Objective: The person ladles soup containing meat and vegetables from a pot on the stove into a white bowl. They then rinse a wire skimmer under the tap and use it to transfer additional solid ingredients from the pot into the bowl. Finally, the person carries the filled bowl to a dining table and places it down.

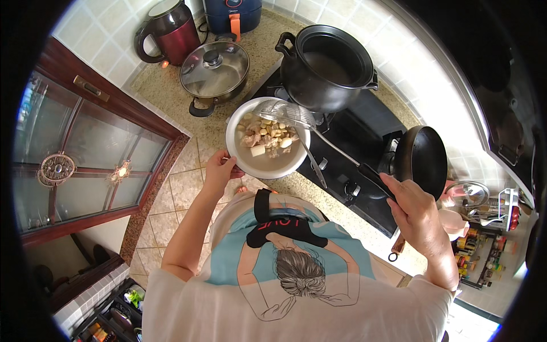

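Observation:
A white bowl holds broth with pieces of meat and pale bean-like pieces. My left hand grips its near left rim, thumb on top. In my right hand is the black handle of a wire-mesh skimmer, whose head is tipped over the bowl's far side. A metal utensil handle leans out over the bowl's right rim. Beyond the bowl, a black two-handled clay pot without a lid stands on the gas stove, with liquid inside.
A glass-lidded pan, a red electric kettle and a blue air fryer stand on the granite counter. A black frying pan sits on the stove's right side. A glass-paned door is at the left.

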Tool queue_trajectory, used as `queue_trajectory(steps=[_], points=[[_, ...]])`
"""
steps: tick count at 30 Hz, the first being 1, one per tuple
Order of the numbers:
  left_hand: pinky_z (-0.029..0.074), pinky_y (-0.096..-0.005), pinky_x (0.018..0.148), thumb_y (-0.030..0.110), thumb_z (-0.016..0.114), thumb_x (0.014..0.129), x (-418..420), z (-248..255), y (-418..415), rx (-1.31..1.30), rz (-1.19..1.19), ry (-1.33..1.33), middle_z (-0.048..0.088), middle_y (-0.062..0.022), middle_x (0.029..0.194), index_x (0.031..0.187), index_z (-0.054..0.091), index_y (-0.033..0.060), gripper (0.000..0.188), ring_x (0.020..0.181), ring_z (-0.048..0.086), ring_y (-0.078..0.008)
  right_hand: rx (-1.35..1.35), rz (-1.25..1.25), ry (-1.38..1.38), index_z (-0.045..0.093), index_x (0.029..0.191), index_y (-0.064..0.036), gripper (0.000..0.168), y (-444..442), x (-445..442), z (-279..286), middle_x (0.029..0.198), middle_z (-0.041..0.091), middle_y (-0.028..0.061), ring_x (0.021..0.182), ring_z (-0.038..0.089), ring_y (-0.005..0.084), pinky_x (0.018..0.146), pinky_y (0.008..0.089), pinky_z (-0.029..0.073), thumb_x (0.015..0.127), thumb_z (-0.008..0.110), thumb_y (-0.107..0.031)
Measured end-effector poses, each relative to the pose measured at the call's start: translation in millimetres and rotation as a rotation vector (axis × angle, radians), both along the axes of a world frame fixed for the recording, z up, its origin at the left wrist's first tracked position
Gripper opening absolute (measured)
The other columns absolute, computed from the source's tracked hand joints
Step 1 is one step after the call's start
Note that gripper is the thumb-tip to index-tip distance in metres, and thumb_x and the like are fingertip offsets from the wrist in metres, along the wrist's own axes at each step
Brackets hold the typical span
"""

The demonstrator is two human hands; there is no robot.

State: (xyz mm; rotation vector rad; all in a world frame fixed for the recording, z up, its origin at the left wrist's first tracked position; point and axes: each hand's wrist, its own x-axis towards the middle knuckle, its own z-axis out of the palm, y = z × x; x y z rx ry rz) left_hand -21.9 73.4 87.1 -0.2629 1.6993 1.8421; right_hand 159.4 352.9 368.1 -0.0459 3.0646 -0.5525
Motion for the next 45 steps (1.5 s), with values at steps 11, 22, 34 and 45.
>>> queue_trajectory(steps=[11,22,34,45], points=[[0.056,-0.0272,0.055,0.007,0.05,0.089,-1,2,1,0.007,-0.013,0.001,0.059,-0.0106,0.075,0.093,0.05,-0.001,0.009,0.06,0.062,-0.0174,-0.851,-0.618,-0.078,0.055,0.118,0.002,0.037,43,10,26,0.069,0.056,0.004,0.05,0.038,0.0007,0.044,0.0141,0.026,0.081,0.051,0.002],[0.055,-0.0264,0.056,0.008,0.049,0.088,0,9,2,-0.013,-0.023,0.001,0.059,-0.0089,0.075,0.092,0.051,0.0004,0.009,0.061,0.061,-0.0162,-0.311,-0.581,0.212,0.058,0.114,-0.001,0.032,66,-28,41,0.078,0.06,0.0044,0.067,0.052,0.0075,0.06,0.0208,0.042,0.083,0.054,0.0],[0.055,-0.0265,0.058,0.008,0.048,0.09,1,17,4,-0.014,-0.034,0.001,0.06,-0.0101,0.075,0.092,0.049,-0.0012,0.01,0.061,0.062,-0.0172,0.742,0.059,0.045,0.049,0.113,0.009,0.042,50,-106,-21,0.081,0.054,0.0159,0.068,0.062,0.0251,0.057,0.0289,0.053,0.072,0.056,0.003],[0.055,-0.025,0.056,0.008,0.048,0.09,1,15,5,-0.012,-0.032,0.011,0.06,-0.0091,0.073,0.091,0.05,0.0003,0.008,0.058,0.061,-0.0157,0.345,-0.017,0.015,0.061,0.085,0.009,0.022,77,-148,13,0.086,0.061,0.024,0.087,0.062,0.0326,0.075,0.0363,0.052,0.078,0.05,-0.008]])
